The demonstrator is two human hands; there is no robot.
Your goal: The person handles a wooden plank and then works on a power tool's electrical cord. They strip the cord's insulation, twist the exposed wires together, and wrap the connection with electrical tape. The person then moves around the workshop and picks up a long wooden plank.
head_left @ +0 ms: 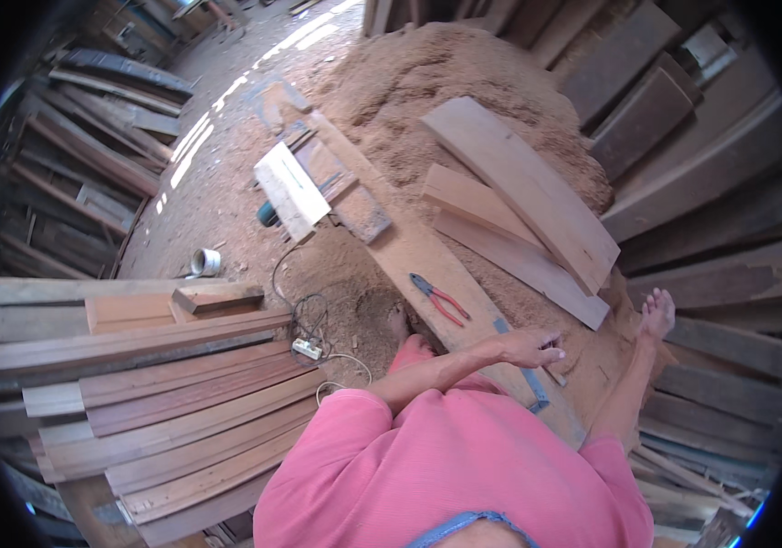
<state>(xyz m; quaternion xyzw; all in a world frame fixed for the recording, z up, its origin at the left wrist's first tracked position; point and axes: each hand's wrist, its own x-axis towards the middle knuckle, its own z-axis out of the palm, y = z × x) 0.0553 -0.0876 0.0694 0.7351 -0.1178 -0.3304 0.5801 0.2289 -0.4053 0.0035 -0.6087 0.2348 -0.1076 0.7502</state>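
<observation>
My left hand (531,348) is over the near end of a long plank bench (391,260), its fingers curled together. Whatever they hold, if anything, is too small to make out. Farther right, my right hand (656,315) is raised beside the stacked boards, fingers loosely apart and nothing visible in them. Pliers with red handles (440,300) lie on the bench, ahead and left of my left hand. Under that hand, a blue metal piece (537,388) sits at the bench's edge, and a small stick (555,375) lies close by.
A power tool with a pale plate (290,190) is mounted on the bench. Cut boards (528,196) lie against a sawdust heap (446,73). Stacked planks (181,393) fill the left, with a power strip (307,348) and cords at their end. A white can (206,263) lies beyond.
</observation>
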